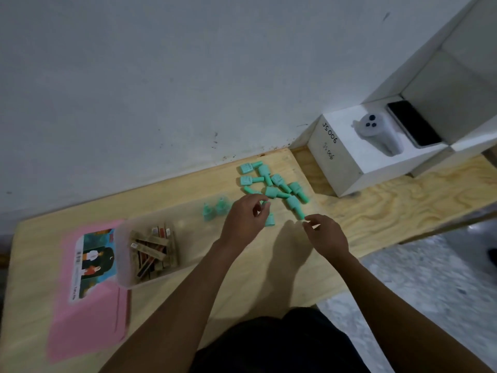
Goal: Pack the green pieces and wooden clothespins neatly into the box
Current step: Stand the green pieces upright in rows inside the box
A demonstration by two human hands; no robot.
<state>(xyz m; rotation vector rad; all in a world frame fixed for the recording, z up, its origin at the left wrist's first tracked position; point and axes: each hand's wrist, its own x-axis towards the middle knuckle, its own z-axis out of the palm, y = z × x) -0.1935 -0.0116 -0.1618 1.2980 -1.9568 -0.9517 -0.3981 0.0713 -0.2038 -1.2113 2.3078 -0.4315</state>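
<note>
A clear plastic box point(150, 281) lies on the wooden table point(269, 278). Wooden clothespins point(153, 246) fill its left end, and two green pieces point(214, 210) stand at its right end. A loose pile of green pieces point(274, 184) lies on the table behind my hands. My left hand point(243, 222) hovers just right of the box, its fingers pinching a green piece point(265, 203); another green piece point(269, 220) shows below those fingers. My right hand point(326, 235) has curled fingertips at the near end of a lying green piece point(295, 208); whether it grips this piece is unclear.
A pink folder with a picture card point(88, 286) lies left of the box. A white box marked JS 006 point(347, 157), with a small white device and a black phone point(414, 125) on top, stands at the back right. The table's edge drops to the floor on the right.
</note>
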